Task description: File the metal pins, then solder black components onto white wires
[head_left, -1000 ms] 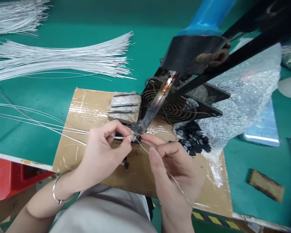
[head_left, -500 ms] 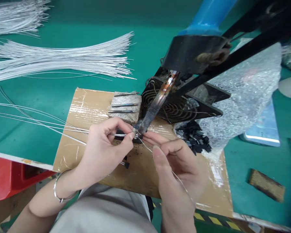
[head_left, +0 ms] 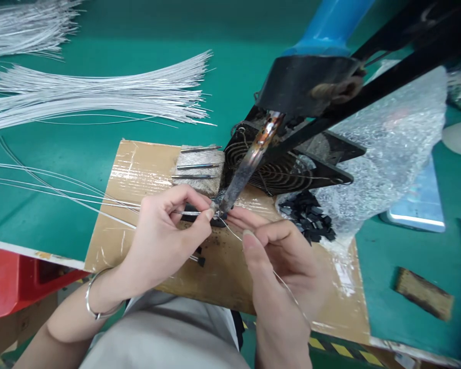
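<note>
My left hand (head_left: 169,236) pinches thin white wires (head_left: 123,205) close to the metal tip of the soldering tool (head_left: 240,179). My right hand (head_left: 280,266) is closed on a fine silvery wire (head_left: 232,229), which runs up to the tool's tip and trails down across the palm. Directly under the tip, the small joint between the hands is partly hidden by my left fingertips. Below my left hand, a wire end with a black piece (head_left: 200,261) rests on the cardboard (head_left: 130,169).
A black fan (head_left: 284,169) stands behind the tool. Three metal pins lie on a pale block (head_left: 198,170). Black pieces (head_left: 309,218) are piled beside bubble wrap (head_left: 388,133). A wire bundle (head_left: 100,95), brown block (head_left: 423,293) and red stool (head_left: 7,282) surround the work area.
</note>
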